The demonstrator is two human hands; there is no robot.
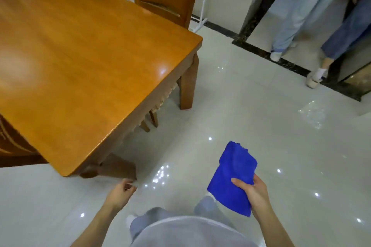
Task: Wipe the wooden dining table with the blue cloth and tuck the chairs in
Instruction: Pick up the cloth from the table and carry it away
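The wooden dining table (80,56) fills the upper left, its bare top shiny, its near corner in front of me. My right hand (254,192) holds a folded blue cloth (233,176) over the floor, to the right of the table and apart from it. My left hand (120,192) hangs just below the table's near corner with fingers loosely curled and nothing in it. A wooden chair (164,2) stands at the far side, its back against the table edge. Another chair's legs (152,120) show under the right side.
Two people's legs (297,12) stand in a doorway at the upper right, beyond a dark marble threshold (281,56). Glossy pale floor tiles (241,106) spread to the right of the table. A white rack frame (202,6) stands behind the far chair. Dark wooden furniture (14,142) sits at the left edge.
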